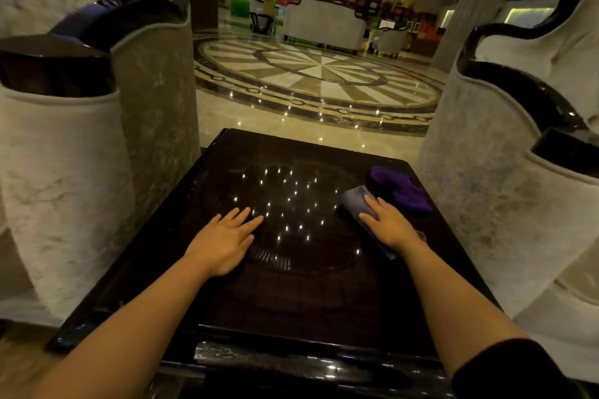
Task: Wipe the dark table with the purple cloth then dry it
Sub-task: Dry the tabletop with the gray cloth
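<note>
Table: dark table (291,295) fills the near centre, glossy, with ceiling-light dots mirrored in the top; can't tell from the sheen if it is wet or dry.
Purple cloth: purple cloth (402,191) lies bunched on the table's far right part, no hand on it, just beyond the right hand.
Grey cloth: grey cloth (355,201), folded flat, lies on the right side of the table, touching or just beside the purple one; its near part is under the right hand.
Left hand: left hand (223,243) lies palm down on bare tabletop, left of centre, fingers straight and a bit spread, holding nothing.
Right hand: right hand (389,223) lies flat on the grey cloth, fingers straight and pressing down, not curled round it.
Step, judged: the purple cloth set aside and a palm on the grey one reads as the drying stage. It fits equally well both cloths just laid out with the purple wipe yet to come. One frame doesn't settle it.
Next move calls for: flat, even pressure on whichever cloth gets used, strokes reaching the far edge and corners, and the left hand bracing or lifting out of the path.
Surroundings: pale armchair (64,172) at left, another armchair (486,191) at right, patterned marble floor (308,81) beyond.
</note>
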Motion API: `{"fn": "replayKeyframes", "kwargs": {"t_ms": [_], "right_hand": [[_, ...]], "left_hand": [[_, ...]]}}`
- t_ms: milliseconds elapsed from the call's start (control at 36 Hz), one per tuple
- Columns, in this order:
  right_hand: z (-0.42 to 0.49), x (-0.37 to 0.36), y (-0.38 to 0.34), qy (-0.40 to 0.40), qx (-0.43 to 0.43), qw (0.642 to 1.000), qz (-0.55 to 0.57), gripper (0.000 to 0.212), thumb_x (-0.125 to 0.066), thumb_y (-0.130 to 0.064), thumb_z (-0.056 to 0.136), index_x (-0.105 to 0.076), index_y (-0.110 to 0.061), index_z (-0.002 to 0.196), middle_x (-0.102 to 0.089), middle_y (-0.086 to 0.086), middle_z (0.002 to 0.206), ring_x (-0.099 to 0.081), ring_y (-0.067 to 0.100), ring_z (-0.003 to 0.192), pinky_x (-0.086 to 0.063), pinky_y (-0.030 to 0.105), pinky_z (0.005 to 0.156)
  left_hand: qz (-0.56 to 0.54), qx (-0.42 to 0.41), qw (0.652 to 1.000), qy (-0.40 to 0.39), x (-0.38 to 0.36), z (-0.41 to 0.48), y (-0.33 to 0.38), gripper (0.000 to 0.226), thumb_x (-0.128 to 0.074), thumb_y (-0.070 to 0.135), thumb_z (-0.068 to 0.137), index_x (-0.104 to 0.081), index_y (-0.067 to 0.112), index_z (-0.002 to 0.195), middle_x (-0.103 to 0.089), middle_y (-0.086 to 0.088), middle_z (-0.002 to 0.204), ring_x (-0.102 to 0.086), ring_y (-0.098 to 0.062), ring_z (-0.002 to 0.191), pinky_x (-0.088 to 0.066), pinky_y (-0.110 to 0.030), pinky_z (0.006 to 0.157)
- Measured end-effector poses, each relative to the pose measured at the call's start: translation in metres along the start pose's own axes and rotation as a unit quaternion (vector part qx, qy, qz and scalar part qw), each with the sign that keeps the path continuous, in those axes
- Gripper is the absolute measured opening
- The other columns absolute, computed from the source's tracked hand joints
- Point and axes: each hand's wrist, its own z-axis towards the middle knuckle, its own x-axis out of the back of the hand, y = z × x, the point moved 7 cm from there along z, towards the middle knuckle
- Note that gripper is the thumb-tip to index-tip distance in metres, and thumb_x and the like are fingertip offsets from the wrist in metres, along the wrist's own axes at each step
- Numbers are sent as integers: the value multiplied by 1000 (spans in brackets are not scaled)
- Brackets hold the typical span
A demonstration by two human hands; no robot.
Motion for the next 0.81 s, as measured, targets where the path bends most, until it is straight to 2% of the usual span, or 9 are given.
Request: {"fn": "replayKeyframes", "kwargs": {"t_ms": [167,361,639,806], "right_hand": [[5,-5,-8,-16,-13,999,-38,61,-30,-54,91,-10,-31,142,-9,5,156,-15,29,141,-23,50,110],[0,-11,-36,-1,29,998,-55,50,-30,-45,94,-20,-31,141,-20,0,154,-21,29,138,-26,49,108],[-46,-36,-107,-17,197,979,-42,44,-34,-41,94,-29,-34,137,-28,-6,151,-29,26,132,-29,47,103],[-86,-46,-134,-44,261,964,-14,44,-39,-40,93,-31,-36,136,-29,-3,151,-30,25,130,-27,43,103]], "left_hand": [[0,-4,1000,5,0,3,1,48,-22,31,100,-12,28,146,-6,-1,158,0,-18,146,-4,-37,119],[7,-5,1000,10,-1,3,2,48,-21,30,100,-13,27,146,-7,-3,158,-1,-20,146,-5,-39,119],[0,3,1000,7,0,-1,3,48,-23,27,100,-13,25,147,-7,-3,158,-1,-20,146,-5,-38,118],[-14,-2,1000,-8,1,-1,2,48,-25,25,100,-13,23,147,-5,-4,158,0,-20,146,-3,-38,118]]}}
